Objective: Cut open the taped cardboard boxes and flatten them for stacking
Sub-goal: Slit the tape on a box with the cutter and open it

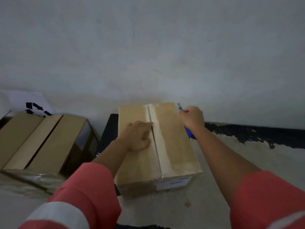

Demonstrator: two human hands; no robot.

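A brown cardboard box (171, 146) stands on the floor in front of me, with clear tape along its top centre seam. My left hand (137, 135) rests on the box top, its fingers stretched toward the seam. My right hand (192, 119) is at the box's far right corner and grips a blue-handled cutter (188, 132). The cutter's tip (179, 105) pokes up past my fist, and the blue handle shows below my wrist.
A second cardboard box (42, 141) lies to the left with its top seam parted. Behind it leans a white sheet (31, 103) with a dark recycling mark. A black object (109, 131) stands between the boxes. A pale wall rises behind, and concrete floor (231, 162) lies at right.
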